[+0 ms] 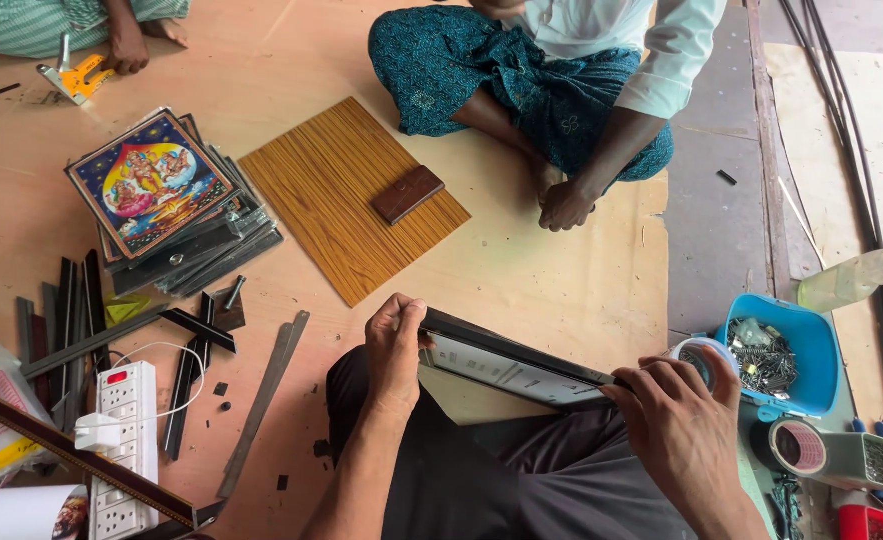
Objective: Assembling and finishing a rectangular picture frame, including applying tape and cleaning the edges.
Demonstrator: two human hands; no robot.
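Observation:
My left hand (397, 345) grips the left end of a black picture frame (507, 362) held on edge above my lap. The frame's pale backing faces me. At the frame's right end, my right hand (677, 425) holds a roll of tape (704, 358) pressed against it. Both hands are closed around what they hold.
A person sits cross-legged opposite, one hand (565, 205) resting on the floor. Between us lies a wood-grain board (347, 195) with a small brown block (408, 193). A stack of framed pictures (162, 200), black moulding strips (97, 335) and a power strip (127, 440) lie left. A blue tub (812, 360) of small metal parts, a plastic bottle (857, 278) and a tape dispenser (832, 455) lie right.

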